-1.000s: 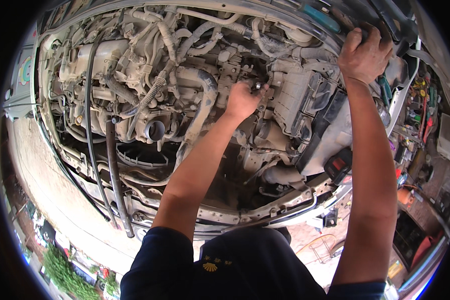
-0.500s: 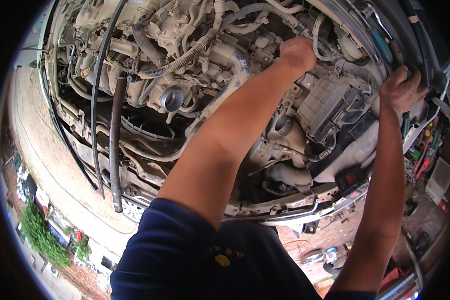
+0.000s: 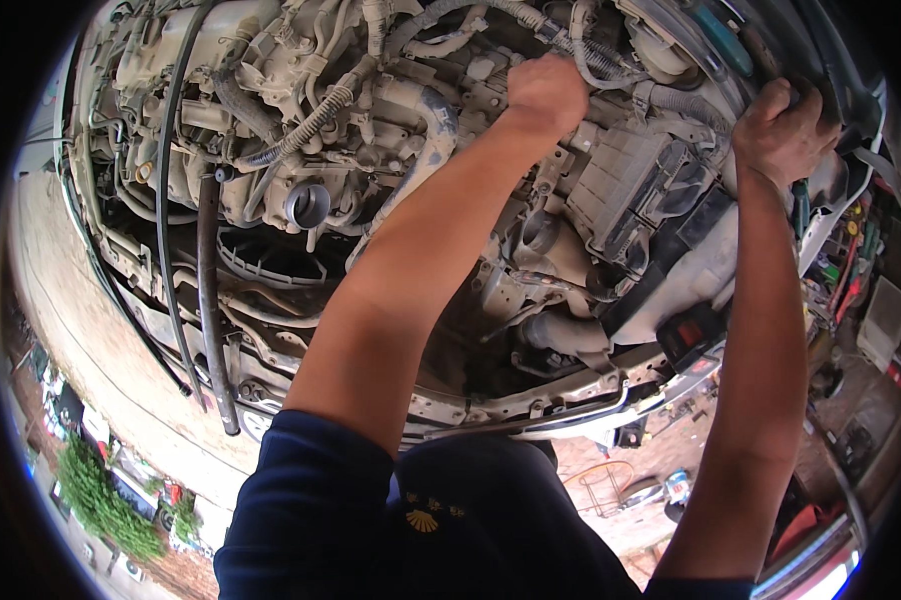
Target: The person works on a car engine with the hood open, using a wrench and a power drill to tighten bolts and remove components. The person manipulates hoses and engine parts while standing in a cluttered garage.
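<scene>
I lean over a dusty car engine (image 3: 371,130) with the bonnet up. My left hand (image 3: 546,92) reaches far across it to the back, closed in a fist among corrugated hoses and wiring (image 3: 591,50); what its fingers wrap is hidden beneath it. Over at the upper right, my right hand (image 3: 783,128) clamps the edge of the engine bay (image 3: 821,190). A ribbed grey air-filter box (image 3: 626,185) lies between the two hands.
A long black hose (image 3: 207,300) hangs loose down the left side, beside a round open port (image 3: 309,205). A black box with a red patch (image 3: 693,335) sits by the front crossmember (image 3: 531,412). Tools and clutter (image 3: 851,270) lie at the right.
My left hand has moved from the engine's middle up toward the back. My right hand has kept its grip on the bay edge while my head shifted.
</scene>
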The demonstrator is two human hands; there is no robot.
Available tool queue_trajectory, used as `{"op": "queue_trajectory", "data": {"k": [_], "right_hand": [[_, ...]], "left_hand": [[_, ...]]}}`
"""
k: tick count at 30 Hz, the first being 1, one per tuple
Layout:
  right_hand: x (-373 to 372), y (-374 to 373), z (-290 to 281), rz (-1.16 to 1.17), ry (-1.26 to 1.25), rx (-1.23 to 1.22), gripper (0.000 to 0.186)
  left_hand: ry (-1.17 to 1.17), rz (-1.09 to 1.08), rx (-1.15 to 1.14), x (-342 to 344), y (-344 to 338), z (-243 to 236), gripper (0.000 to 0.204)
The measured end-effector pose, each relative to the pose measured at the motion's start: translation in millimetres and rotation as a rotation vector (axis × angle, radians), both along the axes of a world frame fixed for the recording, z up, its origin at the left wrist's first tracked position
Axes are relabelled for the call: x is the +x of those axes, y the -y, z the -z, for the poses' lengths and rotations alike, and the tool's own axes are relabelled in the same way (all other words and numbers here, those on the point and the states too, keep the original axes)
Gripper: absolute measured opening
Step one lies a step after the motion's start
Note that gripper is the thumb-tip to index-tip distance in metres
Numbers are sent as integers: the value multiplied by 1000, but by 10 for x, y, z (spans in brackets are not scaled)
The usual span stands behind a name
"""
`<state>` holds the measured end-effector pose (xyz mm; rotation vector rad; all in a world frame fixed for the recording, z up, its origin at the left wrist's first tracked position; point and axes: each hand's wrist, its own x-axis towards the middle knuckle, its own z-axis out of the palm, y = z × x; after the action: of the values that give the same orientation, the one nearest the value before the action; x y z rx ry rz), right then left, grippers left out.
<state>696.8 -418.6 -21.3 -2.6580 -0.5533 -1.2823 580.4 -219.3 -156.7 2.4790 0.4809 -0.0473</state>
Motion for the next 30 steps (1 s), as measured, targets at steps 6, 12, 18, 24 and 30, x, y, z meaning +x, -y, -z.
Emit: {"op": "queue_trajectory", "data": {"k": [6, 12, 18, 24, 30], "right_hand": [[-81, -36, -32, 5, -9, -10, 38], [-76, -70, -48, 45, 9, 11, 42], [-121, -30, -289, 70, -144, 98, 54], [-1561, 55, -822, -606, -672, 652, 44], [-4187, 732, -831, -929, -1279, 86, 51]], "left_hand": [[289, -303, -359, -961, -374, -378, 43], [408, -619, -770, -2671, -325, -838, 43], [221, -801, -770, -3947, 46, -1488, 40], [260, -876, -930, -4876, 363, -1801, 46], [225, -713, -1094, -5135, 743, -2049, 47]]}}
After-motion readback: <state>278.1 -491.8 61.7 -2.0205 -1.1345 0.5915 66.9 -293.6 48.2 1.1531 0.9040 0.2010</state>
